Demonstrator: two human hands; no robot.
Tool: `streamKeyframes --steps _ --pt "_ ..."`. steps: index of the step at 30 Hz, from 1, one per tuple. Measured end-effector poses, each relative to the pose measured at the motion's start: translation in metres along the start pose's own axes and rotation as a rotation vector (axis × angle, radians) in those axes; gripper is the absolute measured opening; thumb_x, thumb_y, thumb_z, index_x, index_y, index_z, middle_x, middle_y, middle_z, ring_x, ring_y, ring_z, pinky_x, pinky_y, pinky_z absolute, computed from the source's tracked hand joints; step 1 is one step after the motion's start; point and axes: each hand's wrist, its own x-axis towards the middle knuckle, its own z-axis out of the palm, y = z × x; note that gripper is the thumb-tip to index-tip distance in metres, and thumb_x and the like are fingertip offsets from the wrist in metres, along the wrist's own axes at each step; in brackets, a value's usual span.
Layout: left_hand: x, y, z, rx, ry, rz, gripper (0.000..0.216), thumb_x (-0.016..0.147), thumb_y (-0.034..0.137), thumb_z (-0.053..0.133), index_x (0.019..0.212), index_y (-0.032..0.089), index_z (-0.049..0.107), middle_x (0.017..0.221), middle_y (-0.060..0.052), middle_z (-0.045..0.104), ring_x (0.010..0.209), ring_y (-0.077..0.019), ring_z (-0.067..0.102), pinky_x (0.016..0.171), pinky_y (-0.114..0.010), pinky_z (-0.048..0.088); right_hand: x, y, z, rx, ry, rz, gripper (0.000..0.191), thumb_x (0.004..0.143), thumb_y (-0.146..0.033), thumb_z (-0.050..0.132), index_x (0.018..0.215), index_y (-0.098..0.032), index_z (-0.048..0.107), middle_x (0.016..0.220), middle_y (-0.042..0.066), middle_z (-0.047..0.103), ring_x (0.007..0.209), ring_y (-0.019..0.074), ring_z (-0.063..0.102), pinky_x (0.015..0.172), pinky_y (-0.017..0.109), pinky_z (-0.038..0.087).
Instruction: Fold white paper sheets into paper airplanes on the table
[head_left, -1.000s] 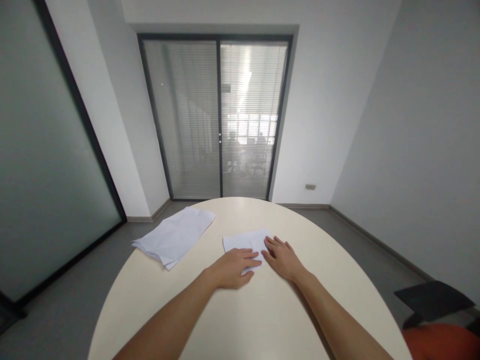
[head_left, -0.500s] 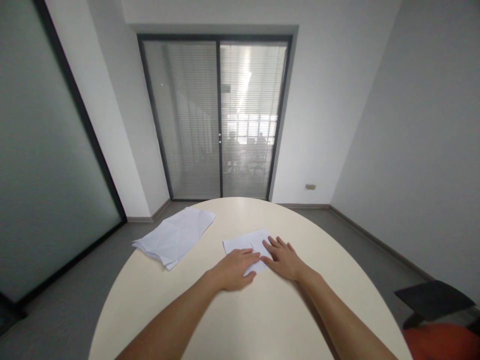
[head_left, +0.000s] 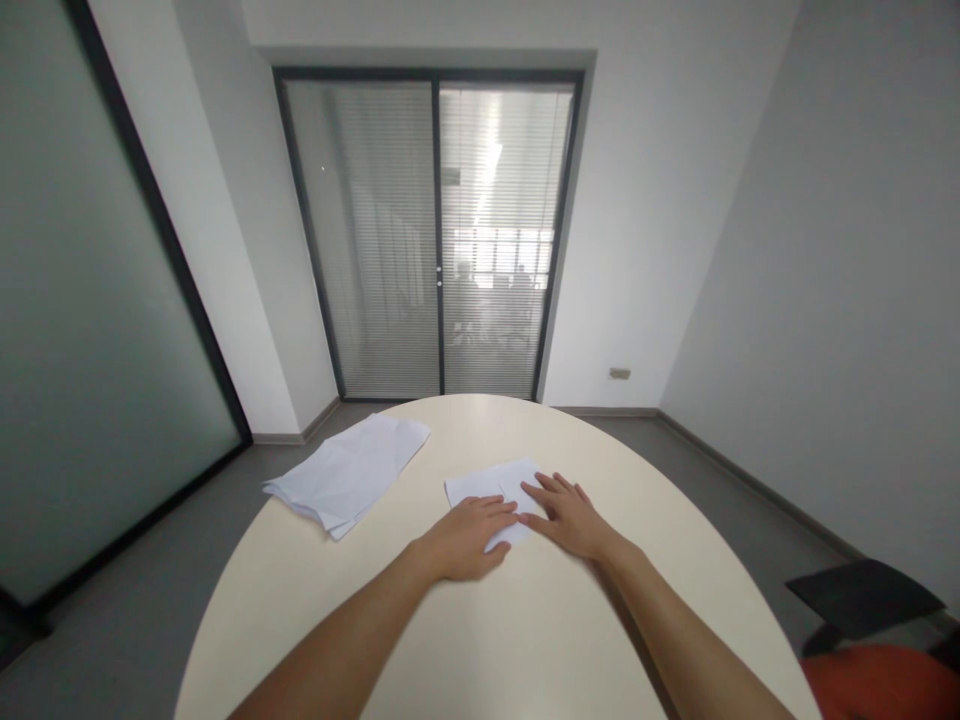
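Observation:
A folded piece of white paper (head_left: 480,482) lies on the round cream table (head_left: 480,640) in front of me. My left hand (head_left: 474,538) rests on its near left part, fingers stretched toward the right and thumb apart. From the other side, my right hand (head_left: 568,515) lies flat with spread fingers on the paper's right part. The fingertips of both hands come close together over the middle of the sheet. An edge or fold line shows on the paper between them. Part of the paper is hidden under my hands.
Several loose white sheets (head_left: 352,475) lie at the table's left edge, with their corner jutting over it. A chair with a black armrest (head_left: 866,597) and red seat (head_left: 885,685) stands at the right. Beyond the table is a glass door (head_left: 367,250) with blinds.
My right hand's fingers have shifted very slightly to the left on the paper. The left hand and the loose sheets look the same.

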Motion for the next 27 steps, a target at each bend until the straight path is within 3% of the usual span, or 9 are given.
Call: streamKeyframes --steps 10,17,22,27 --pt "-0.001 -0.001 0.000 -0.002 0.000 0.013 0.050 0.092 0.032 0.051 0.141 0.021 0.051 0.151 -0.007 0.047 0.140 -0.0270 0.041 0.117 -0.045 0.032 0.016 0.012 0.010 -0.037 0.151 0.070 0.056 0.095 -0.057 0.042 0.143 -0.030 0.052 0.156 0.003 0.041 0.145 0.0373 0.028 0.114 0.062 0.022" --pt "-0.001 -0.001 0.000 0.001 -0.008 0.006 0.050 0.093 0.033 0.050 0.141 0.022 0.051 0.151 -0.007 0.047 0.141 -0.0271 0.041 0.115 -0.047 0.033 0.024 0.012 0.012 -0.129 0.256 0.101 0.045 0.097 -0.047 0.040 0.131 -0.027 0.061 0.146 0.005 0.054 0.137 0.0347 0.042 0.108 0.053 0.036" --pt "-0.001 -0.002 0.001 0.005 -0.010 -0.005 0.051 0.093 0.034 0.050 0.142 0.023 0.050 0.152 -0.007 0.045 0.141 -0.0269 0.040 0.115 -0.047 0.033 0.025 0.013 0.017 -0.167 0.307 0.119 0.047 0.097 -0.046 0.041 0.134 -0.023 0.059 0.144 0.012 0.054 0.136 0.0310 0.044 0.110 0.049 0.035" --pt "-0.001 -0.002 0.003 0.006 -0.007 -0.024 0.051 0.092 0.035 0.051 0.142 0.024 0.049 0.153 -0.006 0.044 0.142 -0.0276 0.038 0.115 -0.048 0.033 0.019 0.008 0.013 -0.169 0.296 0.067 0.044 0.094 -0.047 0.047 0.128 -0.024 0.063 0.146 0.010 0.052 0.139 0.0351 0.040 0.110 0.053 0.035"
